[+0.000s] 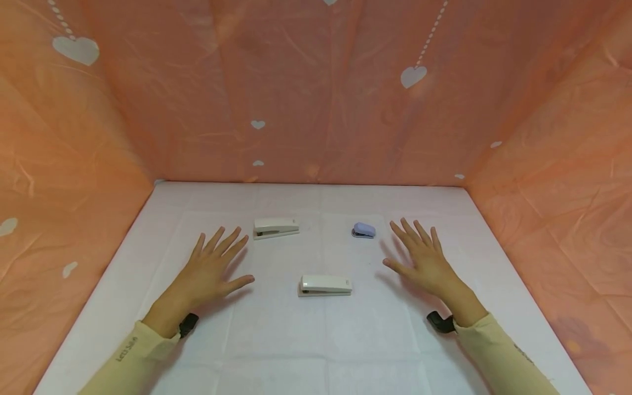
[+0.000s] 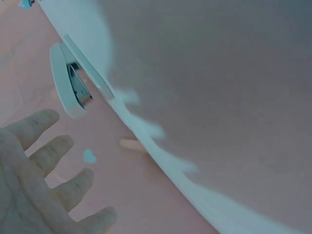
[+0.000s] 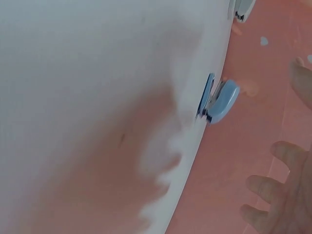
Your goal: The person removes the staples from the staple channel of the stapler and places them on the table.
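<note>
Two white staplers and a small purple one lie on the white tabletop. My left hand (image 1: 209,274) hovers palm down with its fingers spread, just left of the far white stapler (image 1: 275,227). That stapler (image 2: 68,83) also shows beyond the fingertips in the left wrist view. The near white stapler (image 1: 326,285) sits between the two hands, closer to me. On the other side, my right hand (image 1: 424,260) is held with fingers spread, right of the purple mini stapler (image 1: 364,230), which looks blue (image 3: 222,101) in the right wrist view. Neither hand touches anything.
The white cloth-covered table (image 1: 276,340) is enclosed by orange sheeting (image 1: 316,99) with white hearts at the back and both sides. A dark wrist strap (image 1: 440,322) shows under the right wrist, another (image 1: 188,325) under the left.
</note>
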`<state>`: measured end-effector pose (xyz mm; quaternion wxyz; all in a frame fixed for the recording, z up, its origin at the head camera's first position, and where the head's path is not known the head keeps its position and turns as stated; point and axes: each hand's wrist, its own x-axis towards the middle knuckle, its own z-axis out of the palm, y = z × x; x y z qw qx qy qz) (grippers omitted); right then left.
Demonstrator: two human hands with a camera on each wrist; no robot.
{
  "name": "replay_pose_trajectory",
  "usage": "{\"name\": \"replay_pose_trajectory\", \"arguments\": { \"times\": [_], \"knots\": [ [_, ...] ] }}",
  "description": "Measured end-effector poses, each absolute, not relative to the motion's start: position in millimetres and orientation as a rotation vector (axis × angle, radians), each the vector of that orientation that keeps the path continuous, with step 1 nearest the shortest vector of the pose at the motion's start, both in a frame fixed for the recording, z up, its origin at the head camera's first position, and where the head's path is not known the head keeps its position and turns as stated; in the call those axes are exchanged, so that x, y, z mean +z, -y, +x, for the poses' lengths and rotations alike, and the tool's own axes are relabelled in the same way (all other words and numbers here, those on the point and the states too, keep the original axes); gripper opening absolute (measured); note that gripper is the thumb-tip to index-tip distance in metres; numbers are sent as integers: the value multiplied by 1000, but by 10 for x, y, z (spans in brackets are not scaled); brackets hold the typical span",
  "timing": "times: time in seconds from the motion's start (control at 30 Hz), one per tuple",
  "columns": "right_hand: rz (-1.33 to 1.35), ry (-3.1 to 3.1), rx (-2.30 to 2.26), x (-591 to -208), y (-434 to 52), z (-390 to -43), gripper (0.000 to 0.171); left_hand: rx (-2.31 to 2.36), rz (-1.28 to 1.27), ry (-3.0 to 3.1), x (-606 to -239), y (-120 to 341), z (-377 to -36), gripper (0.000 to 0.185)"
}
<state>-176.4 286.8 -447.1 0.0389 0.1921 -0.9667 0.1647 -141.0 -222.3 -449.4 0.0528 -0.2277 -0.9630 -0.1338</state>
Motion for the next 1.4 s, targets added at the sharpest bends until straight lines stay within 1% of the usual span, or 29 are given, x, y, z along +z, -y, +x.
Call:
{"name": "replay_pose_trajectory", "arguments": {
  "times": [0.63, 0.9, 1.1, 1.27, 1.4],
  "knots": [
    [764, 2899, 546, -4459, -2532, -1582, 90, -417, -867, 2903, -4588, 1942, -1380, 91],
    [859, 2865, 593, -4465, -2402, -1550, 90, -485, -943, 2916, -4569, 1809, -1405, 92],
    [972, 2783, 683, -4471, -2300, -1540, 87, -505, -1023, 2900, -4583, 1730, -1454, 92],
    [1002, 2738, 765, -4492, -2232, -1527, 84, -520, -1068, 2908, -4570, 1642, -1474, 89],
    [1007, 2704, 815, -4522, -2172, -1505, 77, -570, -1102, 2908, -4583, 1545, -1468, 84]
  ]
}}
